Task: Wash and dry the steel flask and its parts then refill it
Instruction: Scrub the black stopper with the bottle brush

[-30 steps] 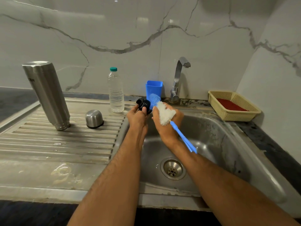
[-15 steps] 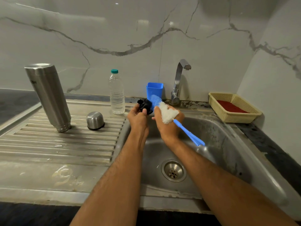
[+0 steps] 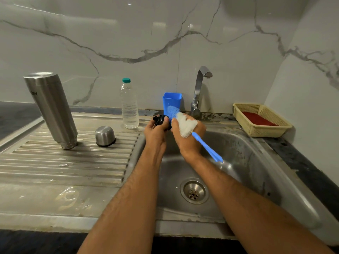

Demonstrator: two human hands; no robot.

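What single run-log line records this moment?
step: scrub stopper | left hand: holds black stopper | right hand: grips bottle brush | flask, cup: inverted on drainboard

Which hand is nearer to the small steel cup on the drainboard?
Left. The left hand is just right of the steel cup; the right hand is farther right, over the sink.

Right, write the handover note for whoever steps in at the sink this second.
Left hand: holds the black stopper over the sink.
Right hand: grip on the blue bottle brush, its white and blue bristles against the stopper.
Steel flask: mouth-down on the drainboard. Steel cup lid upside down beside it.
Water bottle: capped, full, at the back of the drainboard.
Tap: no water running.
Done: flask body and cup look set out to drain.
Left: finish scrubbing and rinse the stopper, dry all parts, reassemble, refill, probably from the bottle.
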